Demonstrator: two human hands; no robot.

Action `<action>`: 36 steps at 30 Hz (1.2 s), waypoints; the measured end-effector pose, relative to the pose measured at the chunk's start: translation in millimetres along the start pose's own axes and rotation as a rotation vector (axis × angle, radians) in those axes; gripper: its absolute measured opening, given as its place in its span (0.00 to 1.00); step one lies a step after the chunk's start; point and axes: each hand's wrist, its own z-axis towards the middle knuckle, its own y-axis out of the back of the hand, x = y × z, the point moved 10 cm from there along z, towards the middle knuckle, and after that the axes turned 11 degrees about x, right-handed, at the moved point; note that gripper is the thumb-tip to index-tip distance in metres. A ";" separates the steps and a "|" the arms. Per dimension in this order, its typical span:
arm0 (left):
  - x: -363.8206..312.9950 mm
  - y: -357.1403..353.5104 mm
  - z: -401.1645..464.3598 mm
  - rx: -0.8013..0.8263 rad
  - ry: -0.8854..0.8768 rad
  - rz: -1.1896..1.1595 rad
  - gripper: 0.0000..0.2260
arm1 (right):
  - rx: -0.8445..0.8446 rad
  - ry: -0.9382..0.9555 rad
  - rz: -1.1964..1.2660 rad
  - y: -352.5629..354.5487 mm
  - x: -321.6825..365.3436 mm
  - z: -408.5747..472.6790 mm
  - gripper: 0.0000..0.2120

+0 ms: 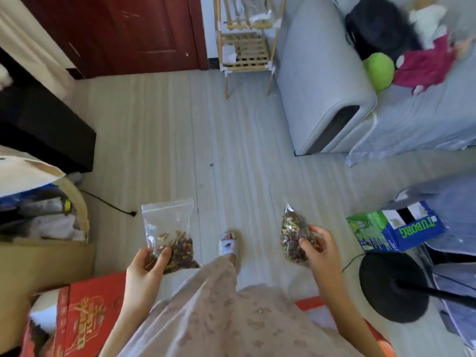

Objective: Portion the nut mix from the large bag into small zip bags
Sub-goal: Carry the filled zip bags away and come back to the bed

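Observation:
My left hand (146, 266) grips the bottom of a small clear zip bag (168, 228), which stands upright with nut mix filling its lower part. My right hand (318, 247) holds a second clear bag of nut mix (292, 234), fuller and tilted, with thumb and fingers curled round its lower end. Both bags hang above the light wooden floor, in front of my legs. I cannot tell whether either zip is closed.
A grey sofa (322, 81) stands at the upper right, a bamboo rack (244, 47) by the red door. A green-blue Tuborg box (396, 228) and a black fan base (391, 287) sit at the right. A red box (82, 315) lies at the lower left.

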 end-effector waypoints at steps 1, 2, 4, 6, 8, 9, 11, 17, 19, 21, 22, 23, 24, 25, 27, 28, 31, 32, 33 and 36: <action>-17.7 -5.0 23.0 0.008 -0.005 -0.006 0.06 | -0.003 0.012 0.000 -0.7 14.1 19.5 0.13; -35.9 -9.9 44.5 0.018 -0.011 -0.007 0.05 | -0.006 0.020 0.003 -0.9 27.1 37.8 0.13; -73.4 -19.1 82.6 0.034 -0.023 -0.012 0.04 | -0.010 0.036 0.015 -1.4 51.3 70.7 0.14; -108.2 -27.5 119.1 0.049 -0.040 -0.005 0.03 | -0.026 0.036 0.030 -0.2 70.5 100.4 0.15; -140.4 -38.3 155.7 0.063 -0.055 0.010 0.02 | -0.041 0.031 0.046 0.0 88.0 132.8 0.15; -154.6 -44.6 172.6 0.067 -0.060 0.013 0.02 | -0.048 0.024 0.055 0.6 95.3 149.8 0.15; -177.9 -58.1 201.7 0.071 -0.059 0.009 0.02 | -0.058 0.018 0.063 2.9 109.7 183.7 0.15; -219.1 -95.6 281.4 0.024 0.000 -0.031 0.03 | 0.011 -0.010 0.047 4.5 164.0 305.9 0.15; -228.7 -109.9 302.0 -0.028 0.019 -0.065 0.07 | 0.063 -0.015 0.021 8.7 188.2 351.2 0.13; -243.6 -123.9 321.7 -0.081 0.032 -0.115 0.08 | 0.095 0.003 0.003 15.5 215.9 394.2 0.13; -253.1 -132.2 333.3 -0.099 0.037 -0.134 0.07 | 0.108 0.021 -0.009 19.0 230.8 417.1 0.13; -261.8 -139.5 343.5 -0.111 0.040 -0.141 0.06 | 0.119 0.043 -0.030 21.3 245.1 437.0 0.13; -269.8 -146.2 354.5 -0.122 0.044 -0.140 0.05 | 0.131 0.066 -0.056 22.4 259.5 456.7 0.13; -276.1 -152.1 365.4 -0.133 0.051 -0.141 0.05 | 0.144 0.082 -0.085 22.5 272.3 475.6 0.14; -287.7 -161.4 385.3 -0.153 0.068 -0.153 0.03 | 0.159 0.099 -0.110 22.5 292.3 509.0 0.14; -293.9 -165.3 394.9 -0.161 0.077 -0.158 0.03 | 0.160 0.105 -0.114 22.7 301.0 523.7 0.14; -311.4 -175.1 427.8 -0.163 0.106 -0.162 0.05 | 0.173 0.104 -0.110 19.2 323.4 564.5 0.14; -316.6 -178.2 440.5 -0.154 0.115 -0.151 0.07 | 0.177 0.095 -0.106 17.2 328.5 578.3 0.14; -322.7 -180.3 453.4 -0.149 0.121 -0.141 0.07 | 0.181 0.084 -0.104 14.4 333.3 591.5 0.14; -343.2 -183.5 497.9 -0.161 0.127 -0.137 0.04 | 0.196 0.075 -0.086 5.0 346.4 633.1 0.14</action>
